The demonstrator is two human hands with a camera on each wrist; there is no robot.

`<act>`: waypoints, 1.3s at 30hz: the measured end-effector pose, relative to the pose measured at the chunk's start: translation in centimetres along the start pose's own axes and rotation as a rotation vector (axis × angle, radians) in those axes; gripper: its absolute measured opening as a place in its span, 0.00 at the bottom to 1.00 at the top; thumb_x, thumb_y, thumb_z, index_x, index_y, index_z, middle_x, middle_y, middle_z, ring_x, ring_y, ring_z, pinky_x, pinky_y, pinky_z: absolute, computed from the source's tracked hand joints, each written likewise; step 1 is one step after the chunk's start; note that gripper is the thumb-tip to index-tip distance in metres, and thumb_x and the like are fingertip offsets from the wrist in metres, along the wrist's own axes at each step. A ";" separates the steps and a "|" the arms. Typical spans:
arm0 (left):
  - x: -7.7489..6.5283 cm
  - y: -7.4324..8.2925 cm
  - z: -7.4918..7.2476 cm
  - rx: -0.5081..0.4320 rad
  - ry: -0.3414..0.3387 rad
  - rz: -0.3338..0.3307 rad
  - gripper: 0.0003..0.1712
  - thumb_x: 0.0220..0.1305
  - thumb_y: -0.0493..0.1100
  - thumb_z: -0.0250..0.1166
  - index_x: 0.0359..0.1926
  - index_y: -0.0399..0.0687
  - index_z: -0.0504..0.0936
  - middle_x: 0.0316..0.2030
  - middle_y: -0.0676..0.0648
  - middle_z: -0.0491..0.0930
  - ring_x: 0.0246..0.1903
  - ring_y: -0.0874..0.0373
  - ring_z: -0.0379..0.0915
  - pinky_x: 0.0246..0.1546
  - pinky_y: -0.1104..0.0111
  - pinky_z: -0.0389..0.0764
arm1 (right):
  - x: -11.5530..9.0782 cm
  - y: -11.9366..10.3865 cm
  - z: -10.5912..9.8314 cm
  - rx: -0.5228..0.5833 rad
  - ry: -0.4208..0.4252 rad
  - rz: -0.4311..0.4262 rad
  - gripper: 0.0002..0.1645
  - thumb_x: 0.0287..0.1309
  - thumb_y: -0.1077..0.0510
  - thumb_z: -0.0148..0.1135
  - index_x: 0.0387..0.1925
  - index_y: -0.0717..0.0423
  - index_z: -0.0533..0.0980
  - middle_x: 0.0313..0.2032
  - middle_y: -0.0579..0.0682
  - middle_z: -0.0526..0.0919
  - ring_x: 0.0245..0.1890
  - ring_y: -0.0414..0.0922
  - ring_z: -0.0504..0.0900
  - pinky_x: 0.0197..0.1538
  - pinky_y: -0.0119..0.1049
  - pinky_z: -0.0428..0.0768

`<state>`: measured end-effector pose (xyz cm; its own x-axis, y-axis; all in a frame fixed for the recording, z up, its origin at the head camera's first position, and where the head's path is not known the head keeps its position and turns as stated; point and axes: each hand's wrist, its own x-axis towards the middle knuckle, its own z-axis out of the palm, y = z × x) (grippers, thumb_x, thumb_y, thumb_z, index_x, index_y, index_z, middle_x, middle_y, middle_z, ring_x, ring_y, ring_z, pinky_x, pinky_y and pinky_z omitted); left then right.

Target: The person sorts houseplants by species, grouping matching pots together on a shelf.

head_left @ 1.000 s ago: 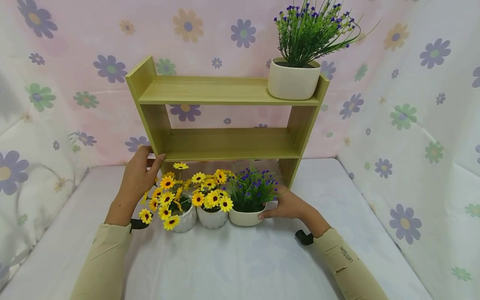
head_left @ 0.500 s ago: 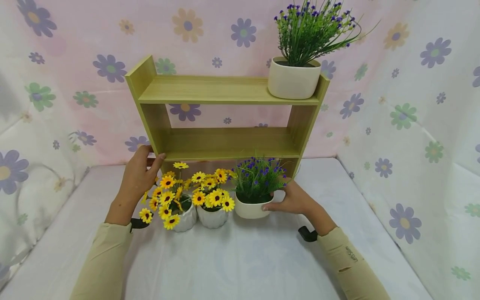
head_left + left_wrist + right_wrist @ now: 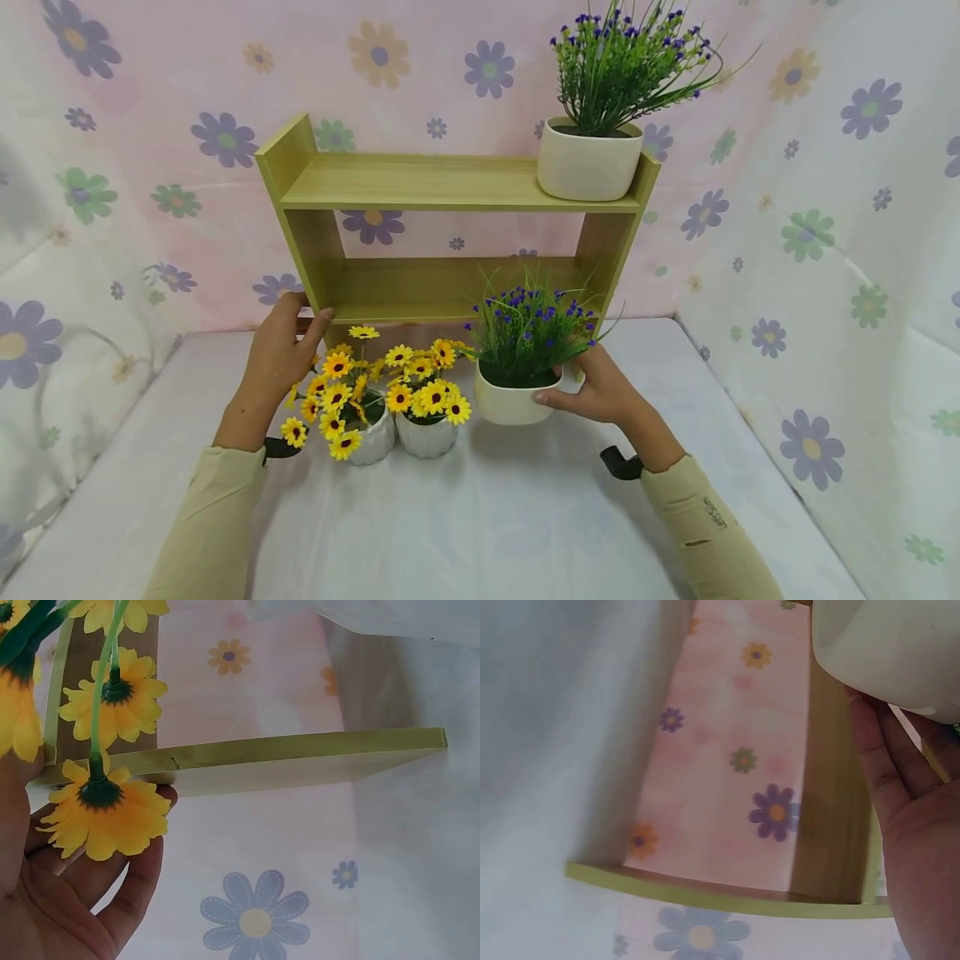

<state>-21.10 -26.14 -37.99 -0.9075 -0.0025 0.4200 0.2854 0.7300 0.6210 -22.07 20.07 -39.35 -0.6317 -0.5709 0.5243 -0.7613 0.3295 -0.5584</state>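
My right hand [image 3: 603,387] grips a cream oval pot [image 3: 506,403] of purple flowers [image 3: 528,321] by its right side, thumb at the front. This potted plant is raised off the table, in front of the wooden shelf [image 3: 420,181]. In the right wrist view, the fingers [image 3: 889,757] lie against the underside of the pot. My left hand [image 3: 273,358] holds the shelf's left side panel, thumb on its front edge. Yellow daisies [image 3: 105,817] partly cover that hand in the left wrist view.
Two white pots [image 3: 427,437] of yellow daisies stand side by side on the white-covered table [image 3: 450,533], before the shelf's left half. A larger cream pot [image 3: 588,167] with tall purple flowers sits at the right end of the top board. Flower-print cloth [image 3: 810,242] surrounds the table.
My right hand has lifted the purple-flower pot from beside the daisy pots, moving it up and to the right. My left hand has stayed on the side panel.
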 end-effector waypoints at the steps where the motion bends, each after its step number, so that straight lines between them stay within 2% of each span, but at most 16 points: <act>1: 0.0 0.0 0.0 0.001 0.000 -0.003 0.33 0.84 0.52 0.55 0.76 0.35 0.62 0.67 0.30 0.72 0.58 0.29 0.80 0.56 0.37 0.83 | 0.1 -0.1 -0.1 -0.004 0.006 -0.007 0.36 0.51 0.54 0.85 0.57 0.48 0.73 0.37 0.44 0.75 0.43 0.42 0.74 0.44 0.45 0.74; 5: -0.1 0.2 -0.1 0.000 -0.003 -0.010 0.33 0.84 0.52 0.55 0.77 0.35 0.62 0.67 0.30 0.72 0.59 0.29 0.80 0.56 0.37 0.83 | 0.6 -0.8 -0.6 -0.008 0.027 -0.028 0.38 0.56 0.40 0.81 0.60 0.48 0.73 0.37 0.44 0.76 0.40 0.42 0.75 0.44 0.45 0.75; 7: -0.1 0.2 0.0 -0.002 -0.004 -0.006 0.33 0.84 0.52 0.55 0.77 0.35 0.62 0.67 0.30 0.72 0.58 0.29 0.80 0.56 0.37 0.83 | 0.8 -1.1 -0.9 -0.007 0.039 -0.049 0.43 0.58 0.33 0.77 0.65 0.50 0.72 0.39 0.45 0.77 0.40 0.44 0.75 0.44 0.47 0.77; 10: 0.0 0.2 0.2 -0.007 -0.003 0.003 0.33 0.84 0.52 0.55 0.77 0.35 0.62 0.66 0.30 0.72 0.57 0.29 0.81 0.55 0.38 0.83 | 1.3 -1.7 -1.5 -0.007 0.077 -0.102 0.47 0.59 0.27 0.71 0.67 0.53 0.72 0.44 0.47 0.78 0.38 0.47 0.76 0.42 0.48 0.78; 15: 0.1 0.3 0.3 -0.008 0.004 0.013 0.33 0.84 0.52 0.55 0.77 0.35 0.62 0.66 0.30 0.72 0.57 0.29 0.81 0.56 0.37 0.83 | 2.8 -2.6 -2.4 -0.029 0.141 -0.188 0.44 0.60 0.27 0.70 0.62 0.55 0.74 0.40 0.48 0.79 0.37 0.45 0.76 0.42 0.42 0.76; 17: 0.1 0.3 0.3 -0.006 0.003 0.012 0.33 0.84 0.52 0.55 0.77 0.35 0.62 0.66 0.30 0.72 0.57 0.29 0.81 0.56 0.37 0.83 | 3.5 -3.0 -2.8 -0.032 0.147 -0.202 0.43 0.60 0.26 0.69 0.60 0.55 0.74 0.38 0.48 0.77 0.38 0.43 0.75 0.42 0.41 0.75; 20: 0.2 0.4 0.2 -0.002 0.003 0.009 0.33 0.84 0.52 0.55 0.77 0.35 0.62 0.66 0.30 0.72 0.58 0.29 0.81 0.56 0.37 0.83 | 4.5 -3.7 -3.5 -0.007 0.142 -0.206 0.43 0.60 0.28 0.71 0.60 0.56 0.74 0.40 0.48 0.77 0.40 0.43 0.74 0.42 0.38 0.75; 23: 0.2 0.5 0.1 0.001 0.002 0.004 0.33 0.84 0.52 0.55 0.76 0.35 0.62 0.67 0.30 0.72 0.58 0.29 0.81 0.55 0.38 0.83 | 5.7 -4.5 -4.4 0.048 0.134 -0.220 0.46 0.59 0.30 0.73 0.62 0.61 0.73 0.44 0.51 0.77 0.41 0.44 0.75 0.41 0.35 0.76; 25: 0.2 0.5 0.1 0.004 0.000 0.002 0.33 0.84 0.52 0.54 0.76 0.34 0.62 0.67 0.30 0.72 0.58 0.29 0.81 0.55 0.38 0.84 | 6.4 -5.2 -5.0 0.092 0.126 -0.229 0.47 0.59 0.32 0.74 0.61 0.65 0.71 0.43 0.52 0.76 0.42 0.45 0.75 0.41 0.33 0.77; 27: 0.2 0.4 0.0 0.006 0.000 0.002 0.33 0.84 0.52 0.54 0.76 0.34 0.62 0.67 0.30 0.72 0.58 0.29 0.81 0.54 0.38 0.84 | 7.2 -5.9 -5.6 0.148 0.113 -0.239 0.47 0.59 0.34 0.76 0.60 0.67 0.70 0.43 0.53 0.74 0.44 0.47 0.76 0.46 0.32 0.78; 30: 0.2 0.3 0.1 0.007 0.004 0.008 0.33 0.84 0.52 0.54 0.76 0.34 0.62 0.67 0.30 0.72 0.58 0.29 0.81 0.54 0.38 0.84 | 8.4 -6.7 -6.5 0.225 0.094 -0.258 0.45 0.60 0.38 0.76 0.58 0.70 0.69 0.42 0.53 0.74 0.48 0.49 0.76 0.51 0.33 0.81; 33: 0.1 0.2 0.2 0.006 0.008 0.014 0.33 0.84 0.52 0.55 0.76 0.34 0.63 0.66 0.30 0.72 0.58 0.29 0.81 0.54 0.38 0.84 | 9.5 -7.4 -7.1 0.274 0.096 -0.285 0.43 0.62 0.40 0.76 0.57 0.72 0.69 0.41 0.54 0.73 0.49 0.50 0.76 0.50 0.34 0.82; 37: 0.0 0.1 0.2 0.007 0.013 0.012 0.33 0.84 0.52 0.55 0.76 0.34 0.63 0.66 0.30 0.72 0.58 0.29 0.81 0.54 0.38 0.84 | 10.7 -8.6 -7.7 0.202 0.156 -0.288 0.42 0.63 0.36 0.73 0.51 0.72 0.71 0.36 0.53 0.72 0.40 0.45 0.75 0.39 0.30 0.77; 39: 0.0 0.0 0.2 0.007 0.015 0.012 0.32 0.84 0.52 0.55 0.75 0.34 0.63 0.66 0.30 0.72 0.57 0.29 0.81 0.54 0.38 0.84 | 11.2 -9.3 -8.0 0.162 0.183 -0.273 0.44 0.63 0.33 0.71 0.47 0.73 0.71 0.35 0.51 0.72 0.37 0.43 0.75 0.37 0.27 0.76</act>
<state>-21.12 -25.98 -38.12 -0.8994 -0.0034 0.4372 0.2943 0.7347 0.6112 -23.27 16.60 -23.16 -0.4356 -0.4725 0.7661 -0.8817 0.0524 -0.4690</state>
